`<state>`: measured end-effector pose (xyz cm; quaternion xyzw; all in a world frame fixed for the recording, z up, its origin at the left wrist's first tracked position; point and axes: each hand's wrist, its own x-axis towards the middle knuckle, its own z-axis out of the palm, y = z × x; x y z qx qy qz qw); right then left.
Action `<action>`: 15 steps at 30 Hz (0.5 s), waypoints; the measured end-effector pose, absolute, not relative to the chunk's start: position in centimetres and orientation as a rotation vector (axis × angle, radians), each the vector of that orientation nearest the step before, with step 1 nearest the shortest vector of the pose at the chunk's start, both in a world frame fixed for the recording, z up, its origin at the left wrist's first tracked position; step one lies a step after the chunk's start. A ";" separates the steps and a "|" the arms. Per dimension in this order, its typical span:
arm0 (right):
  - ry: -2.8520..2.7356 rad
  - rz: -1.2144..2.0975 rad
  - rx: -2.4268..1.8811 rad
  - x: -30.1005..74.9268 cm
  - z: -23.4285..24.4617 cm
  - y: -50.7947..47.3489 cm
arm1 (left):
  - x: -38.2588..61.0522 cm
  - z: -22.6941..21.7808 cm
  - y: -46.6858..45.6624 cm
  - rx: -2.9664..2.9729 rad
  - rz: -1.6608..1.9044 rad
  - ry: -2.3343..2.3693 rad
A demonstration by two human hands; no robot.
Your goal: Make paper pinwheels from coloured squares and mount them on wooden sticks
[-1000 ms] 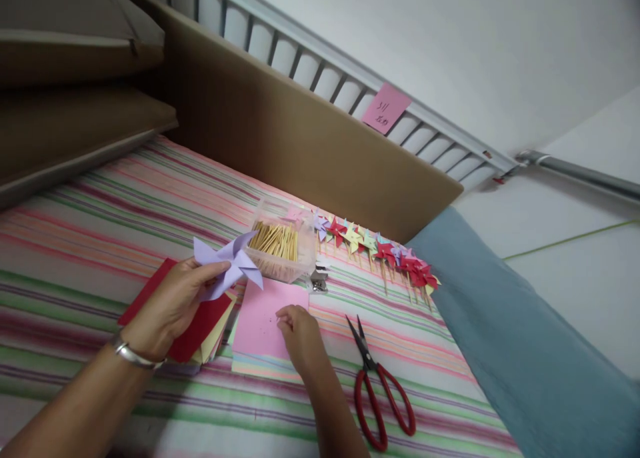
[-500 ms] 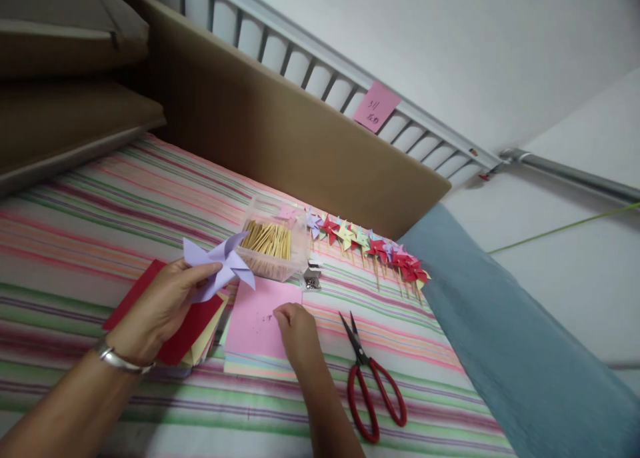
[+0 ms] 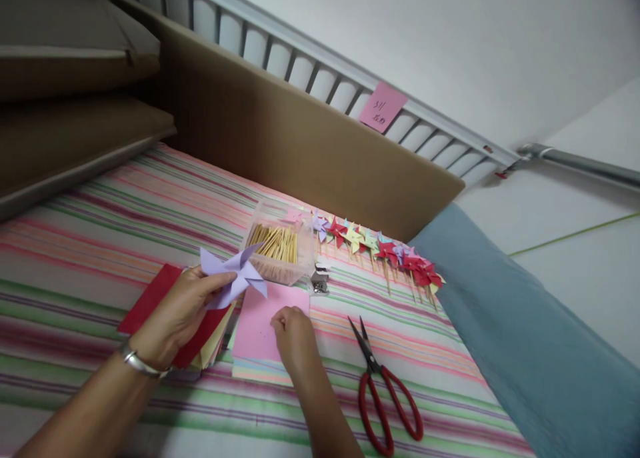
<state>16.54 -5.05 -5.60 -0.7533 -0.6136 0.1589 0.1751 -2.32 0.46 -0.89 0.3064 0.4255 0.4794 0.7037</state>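
My left hand pinches a lavender paper pinwheel, its blades folded in to the centre. Beneath that hand lies a stack of red and yellow paper sheets. My right hand is closed, thumb against fingers, low over a stack of pink paper with small dark specks on it. Whatever its fingertips hold, if anything, is too small to make out. Just beyond the pinwheel stands a clear plastic box of thin wooden sticks.
Scissors with red handles lie open on the striped cloth, right of my right hand. A small container of metal bits sits by the box. Several finished pinwheels on sticks line a cardboard panel.
The view has shifted slightly, so everything appears further right. My right hand has moved a little left over the specks on the pink paper. My left hand still holds the pinwheel.
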 end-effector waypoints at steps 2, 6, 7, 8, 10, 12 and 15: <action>-1.741 0.440 -2.140 16.4 -5.6 -5.1 | -2.2 -0.8 0.4 0.688 1.043 0.960; -1.739 0.427 -2.155 16.2 -5.6 -5.1 | -2.0 -0.8 0.3 0.702 1.040 0.978; -1.738 0.425 -2.159 16.2 -5.6 -5.1 | -2.0 -0.8 0.3 0.696 1.040 0.976; -1.736 0.422 -2.163 16.1 -5.5 -5.1 | -2.0 -0.8 0.3 0.690 1.043 0.971; -1.728 0.422 -2.171 16.1 -5.5 -5.0 | -1.9 -0.9 0.3 0.683 1.053 0.963; -1.710 0.429 -2.179 16.1 -5.3 -5.0 | -1.9 -0.9 0.3 0.686 1.055 0.965; -1.656 0.441 -2.212 16.3 -4.9 -5.1 | -2.0 -0.8 0.2 0.691 1.040 0.973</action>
